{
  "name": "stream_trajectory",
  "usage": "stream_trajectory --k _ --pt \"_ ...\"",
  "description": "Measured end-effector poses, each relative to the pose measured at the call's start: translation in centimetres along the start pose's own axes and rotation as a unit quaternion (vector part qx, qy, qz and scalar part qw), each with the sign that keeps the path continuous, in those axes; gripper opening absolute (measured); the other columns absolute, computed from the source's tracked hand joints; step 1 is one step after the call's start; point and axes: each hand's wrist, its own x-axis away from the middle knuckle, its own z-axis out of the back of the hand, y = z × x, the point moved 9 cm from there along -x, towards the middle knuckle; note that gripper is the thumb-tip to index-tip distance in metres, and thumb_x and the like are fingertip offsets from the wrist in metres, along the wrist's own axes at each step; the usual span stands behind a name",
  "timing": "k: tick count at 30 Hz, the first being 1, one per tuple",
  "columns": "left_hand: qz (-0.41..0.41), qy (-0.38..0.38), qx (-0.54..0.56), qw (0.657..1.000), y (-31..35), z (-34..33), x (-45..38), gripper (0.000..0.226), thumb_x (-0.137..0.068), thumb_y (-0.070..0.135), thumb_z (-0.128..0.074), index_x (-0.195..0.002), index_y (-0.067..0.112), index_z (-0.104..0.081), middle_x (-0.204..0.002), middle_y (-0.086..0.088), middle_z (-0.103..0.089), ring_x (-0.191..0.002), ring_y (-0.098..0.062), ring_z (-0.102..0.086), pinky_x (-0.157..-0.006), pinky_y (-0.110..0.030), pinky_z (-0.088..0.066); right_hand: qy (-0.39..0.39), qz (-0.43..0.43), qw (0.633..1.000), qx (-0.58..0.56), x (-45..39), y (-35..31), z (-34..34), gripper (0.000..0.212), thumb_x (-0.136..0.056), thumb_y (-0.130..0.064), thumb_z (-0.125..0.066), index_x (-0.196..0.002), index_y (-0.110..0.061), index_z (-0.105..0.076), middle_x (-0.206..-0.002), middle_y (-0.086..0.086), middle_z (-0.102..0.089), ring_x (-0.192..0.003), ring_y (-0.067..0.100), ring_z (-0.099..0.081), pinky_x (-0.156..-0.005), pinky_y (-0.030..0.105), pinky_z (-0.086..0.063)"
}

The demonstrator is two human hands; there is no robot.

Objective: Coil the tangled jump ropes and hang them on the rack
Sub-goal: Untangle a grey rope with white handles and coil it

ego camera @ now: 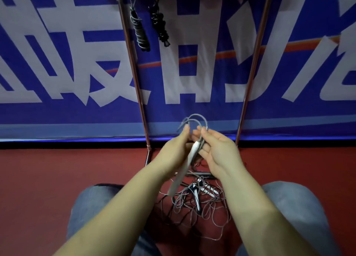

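Banner (57, 63): blue with large white characters and an orange stripe, filling the upper part of the frame behind everything else.
Floor (48, 169): red, across the lower part of the frame below the banner's bottom edge.
Knees (92, 207): in grey trousers at lower left and lower right, one on each side of the forearms.
Rack (133, 63): two slanted metal poles in the upper centre, spreading apart toward the top of the frame; the left pole's foot rests on the floor.
Hung ropes (139, 32): two coiled bundles, a grey one and just right of it a black one, hang near the left pole at top centre.
Left hand (173, 151): centre of the frame, fingers curled, fingertips pinching the grey cord where it loops.
Jump rope (192, 151): held between both hands at centre; its pale handle slants down to the left below the left hand, and the grey cord arches above the fingertips.
Right hand (217, 151): just right of the handle, palm turned inward, fingers bent round the cord beside the handle's top.
Tangled ropes (198, 203): a loose heap of thin cords and handles on the floor, lower centre, between the knees.
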Motion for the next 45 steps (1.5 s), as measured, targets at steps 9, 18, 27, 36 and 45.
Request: stream_trajectory --k 9,18,27,36,45 --pt "-0.077 -0.015 -0.079 0.994 -0.9 -1.9 4.6 0.015 -0.098 0.013 -0.045 -0.083 0.011 -0.048 -0.050 0.003 -0.045 -0.049 -0.016 -0.054 -0.058 -0.026 -0.047 -0.030 0.073 0.979 0.188 1.6 -1.0 -0.6 0.021 -0.096 -0.023 -0.049 -0.084 -0.017 -0.065 -0.080 -0.002 -0.072 -0.079 0.012 -0.068 -0.071 0.026 -0.055" --pt "-0.050 0.155 0.181 0.970 0.3 4.1 4.9 0.019 -0.099 0.016 -0.044 -0.082 0.013 -0.051 -0.042 0.009 -0.027 -0.033 -0.004 -0.025 -0.035 -0.016 -0.032 -0.187 -0.003 0.878 0.441 4.1 5.3 0.4 0.021 -0.094 -0.031 -0.050 -0.084 -0.024 -0.067 -0.072 -0.003 -0.071 -0.074 0.008 -0.064 -0.079 0.032 -0.049" --pt "-0.041 0.179 0.184 0.966 -0.2 5.0 5.2 0.020 -0.100 0.021 -0.042 -0.100 0.012 -0.059 -0.060 0.001 -0.064 -0.054 -0.011 -0.063 -0.052 -0.021 -0.053 -0.137 0.070 0.888 0.433 3.9 3.6 0.4 0.011 -0.085 -0.008 -0.064 -0.081 -0.017 -0.066 -0.070 -0.003 -0.065 -0.061 0.003 -0.063 -0.063 0.019 -0.051" --pt "-0.003 0.011 0.006 1.000 -2.6 0.0 5.5 0.018 -0.095 0.008 -0.049 -0.100 0.000 -0.063 -0.088 -0.014 -0.071 -0.086 -0.022 -0.066 -0.082 -0.025 -0.053 0.033 -0.030 0.999 0.002 2.8 1.6 3.1 0.010 -0.091 -0.005 -0.053 -0.082 -0.006 -0.058 -0.075 0.007 -0.065 -0.061 0.011 -0.069 -0.053 0.024 -0.056" --pt "0.018 0.062 0.036 0.997 -3.3 0.7 5.9 0.014 -0.095 0.004 -0.049 -0.089 0.008 -0.062 -0.073 -0.005 -0.071 -0.062 -0.016 -0.065 -0.062 -0.026 -0.053 0.018 0.002 0.999 0.045 2.3 0.6 3.9 0.010 -0.094 -0.014 -0.052 -0.087 -0.012 -0.060 -0.077 0.001 -0.069 -0.072 0.011 -0.069 -0.063 0.024 -0.056"
